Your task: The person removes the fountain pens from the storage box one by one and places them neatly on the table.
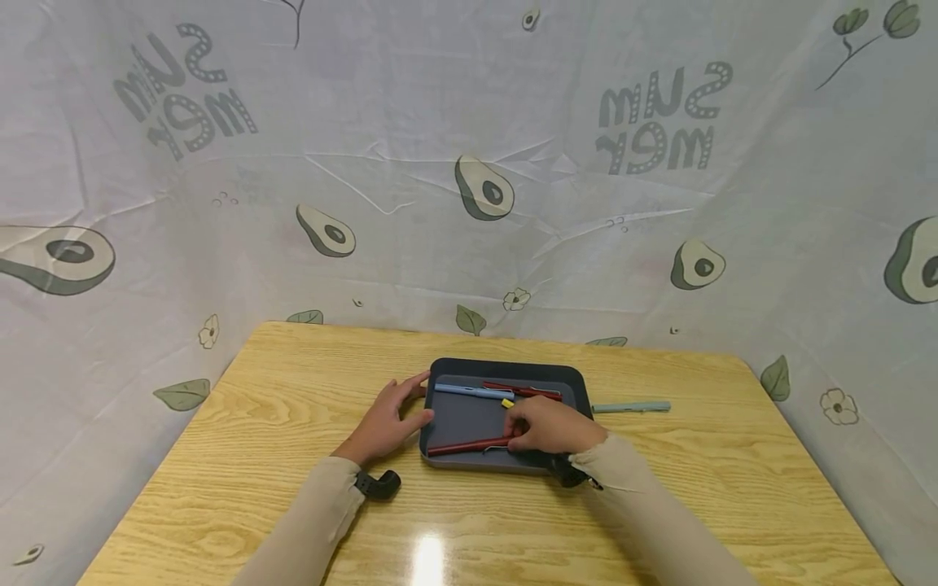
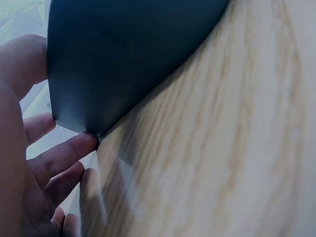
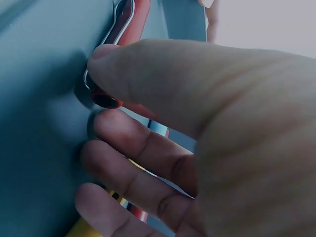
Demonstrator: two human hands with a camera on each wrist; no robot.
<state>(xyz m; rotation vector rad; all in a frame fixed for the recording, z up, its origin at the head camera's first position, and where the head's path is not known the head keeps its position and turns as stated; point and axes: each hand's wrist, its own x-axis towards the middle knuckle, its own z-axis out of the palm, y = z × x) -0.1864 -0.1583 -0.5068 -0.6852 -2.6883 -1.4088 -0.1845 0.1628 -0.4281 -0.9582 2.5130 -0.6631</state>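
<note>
A dark grey tray (image 1: 469,415) lies on the table with several pens in it. My right hand (image 1: 550,423) reaches in from the right and pinches the clip end of the front red pen (image 1: 462,447) between thumb and forefinger. In the right wrist view that red pen (image 3: 134,22) shows its metal clip and round dark cap end. A yellow pen (image 1: 507,404) is mostly hidden by the right hand. Behind it lie a blue pen (image 1: 472,391) and another red pen (image 1: 523,390). My left hand (image 1: 384,423), fingers spread, touches the tray's left side.
A pale green pen (image 1: 632,407) lies on the wooden table (image 1: 308,382), right of the tray. A patterned white cloth (image 1: 410,244) hangs behind the table and along its sides. Black bands sit on both wrists.
</note>
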